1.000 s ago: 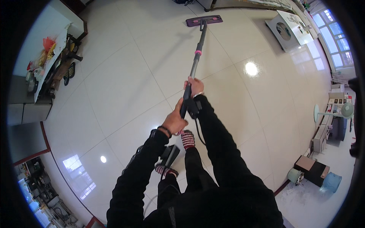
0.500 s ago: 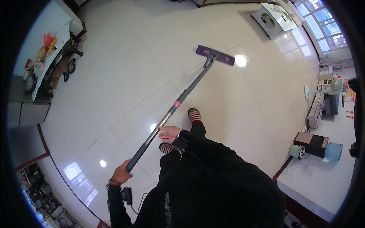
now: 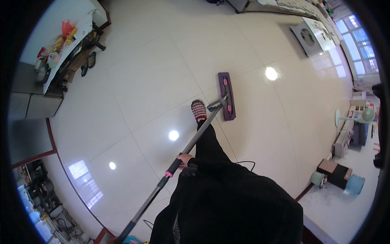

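A flat mop with a purple head (image 3: pixel 226 95) lies on the glossy white tile floor (image 3: pixel 154 73), its dark handle (image 3: pixel 195 138) slanting down to the lower left rim. My right hand (image 3: pixel 185 159) is closed around the handle just above a pink ring (image 3: pixel 167 174), with its black sleeve behind it. The handle's upper end leaves the picture at the bottom edge, and my left hand is not visible there. One foot in a red-and-white checked slipper (image 3: pixel 198 110) stands right beside the mop head.
A cluttered table (image 3: pixel 61 44) stands at the far left, with dark slippers (image 3: pixel 87 65) on the floor beside it. A white boxed fan (image 3: pixel 308 36) sits top right, and a standing fan (image 3: pixel 365 116), boxes and buckets (image 3: pixel 337 175) at right. A thin cable (image 3: pixel 245 162) lies by my leg.
The mop head has been drawn in from far ahead to beside my foot and turned lengthwise. The handle has swung lower to the left, and my left hand has slid out of view.
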Demonstrator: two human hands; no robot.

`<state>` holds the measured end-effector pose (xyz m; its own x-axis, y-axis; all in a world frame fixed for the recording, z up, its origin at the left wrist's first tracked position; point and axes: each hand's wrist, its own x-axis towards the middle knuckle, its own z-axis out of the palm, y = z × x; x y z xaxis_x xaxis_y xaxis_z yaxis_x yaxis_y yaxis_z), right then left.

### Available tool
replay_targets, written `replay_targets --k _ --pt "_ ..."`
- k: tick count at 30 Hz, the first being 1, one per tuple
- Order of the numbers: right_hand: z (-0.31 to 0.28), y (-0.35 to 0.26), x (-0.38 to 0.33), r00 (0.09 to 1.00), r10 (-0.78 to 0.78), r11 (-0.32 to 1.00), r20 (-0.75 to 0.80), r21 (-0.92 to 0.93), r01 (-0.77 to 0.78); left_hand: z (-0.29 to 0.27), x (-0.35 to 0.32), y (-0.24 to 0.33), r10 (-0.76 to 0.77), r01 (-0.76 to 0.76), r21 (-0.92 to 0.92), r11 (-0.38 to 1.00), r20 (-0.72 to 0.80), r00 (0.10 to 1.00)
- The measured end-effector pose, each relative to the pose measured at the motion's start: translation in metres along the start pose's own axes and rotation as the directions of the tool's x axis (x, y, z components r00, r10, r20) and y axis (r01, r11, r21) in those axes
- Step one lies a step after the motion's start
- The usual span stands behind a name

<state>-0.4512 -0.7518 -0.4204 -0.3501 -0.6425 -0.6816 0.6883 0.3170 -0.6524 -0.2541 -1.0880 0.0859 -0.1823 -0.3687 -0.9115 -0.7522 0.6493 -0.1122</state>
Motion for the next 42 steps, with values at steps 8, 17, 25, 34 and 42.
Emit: replay_targets --k 8,17,25,34,42 --pt "-0.255 -0.165 0.072 0.825 -0.108 0.994 -0.555 -0.034 0.107 0.03 0.117 0.284 0.124 -0.081 -0.34 0.937 0.107 0.987" --pt "-0.388 -0.38 0.016 0.836 -0.179 0.672 -0.519 0.556 0.489 -0.123 0.254 0.685 0.613 -0.57 -0.499 0.653 -0.093 0.784" --pt "-0.363 -0.255 -0.083 0.624 0.294 0.805 -0.724 0.54 0.248 -0.179 0.251 0.778 0.719 -0.743 -0.385 0.547 -0.239 0.653" --pt "-0.256 -0.196 -0.099 0.725 0.34 0.728 -0.599 0.656 0.201 -0.073 0.234 0.487 0.628 -0.683 -0.359 0.636 -0.273 0.728" --pt "-0.109 -0.181 0.043 0.899 0.435 0.771 0.042 0.499 -0.396 0.066 0.115 0.119 0.324 -0.183 -0.745 0.641 0.047 0.945"
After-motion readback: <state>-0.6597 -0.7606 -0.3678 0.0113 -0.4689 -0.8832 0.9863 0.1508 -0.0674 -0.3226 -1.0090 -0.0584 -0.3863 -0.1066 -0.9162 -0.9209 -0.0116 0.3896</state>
